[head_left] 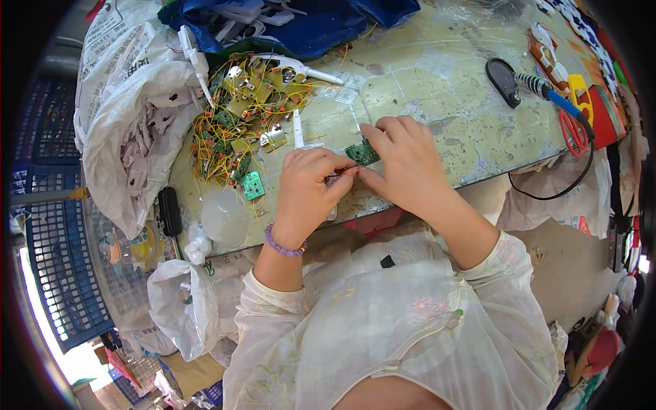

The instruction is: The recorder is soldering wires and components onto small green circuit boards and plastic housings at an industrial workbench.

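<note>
Above the table's near edge, my two hands meet. The right hand [410, 164] is closed on a small green circuit board [363, 153], with its index finger at the far edge and its thumb near the side facing me. My left hand [311, 181] pinches thin reddish wires [352, 171] that run to the right thumb. Their ends are hidden by the fingers. A white plastic part [298, 128] sticks out beyond the left hand. To the left lies a heap of circuit boards with yellow wires [246, 102], and a bright green board [253, 185] rests at its near side.
A blue bag of white plastic parts [301, 41] lies at the back. White sacks [116, 102] stand at the left, near a black case [169, 212]. A soldering iron with a blue handle [570, 106] and red-handled scissors [574, 133] lie at the right.
</note>
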